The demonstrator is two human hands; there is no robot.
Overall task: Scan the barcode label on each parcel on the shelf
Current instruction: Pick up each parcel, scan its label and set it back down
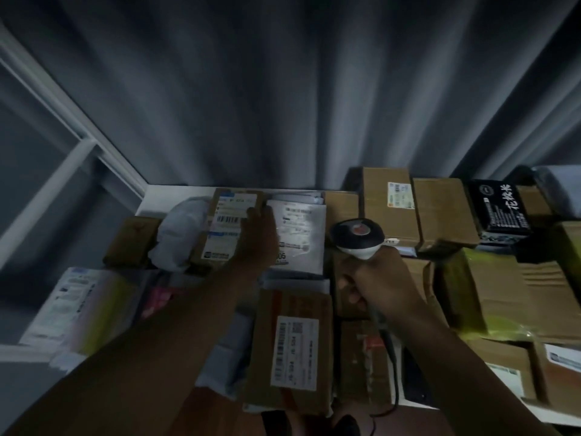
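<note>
My right hand (pixel 374 284) grips the handle of a black and white barcode scanner (pixel 358 239), its head pointing away over the parcels and its cable trailing down toward me. My left hand (pixel 257 237) reaches to the back left of the shelf and holds the right edge of a small brown box (pixel 229 228) with a white barcode label on top. A white mailer (pixel 298 234) lies just right of that box. Nearer me sits a brown parcel (pixel 292 350) with a long white barcode label.
Several cardboard boxes (pixel 440 212) fill the right of the white shelf (pixel 169 191), with a black printed box (pixel 500 209) and a yellow-taped carton (pixel 490 294). A white poly bag (pixel 179 237) and a flat mailer (pixel 78 306) lie left. A grey curtain hangs behind.
</note>
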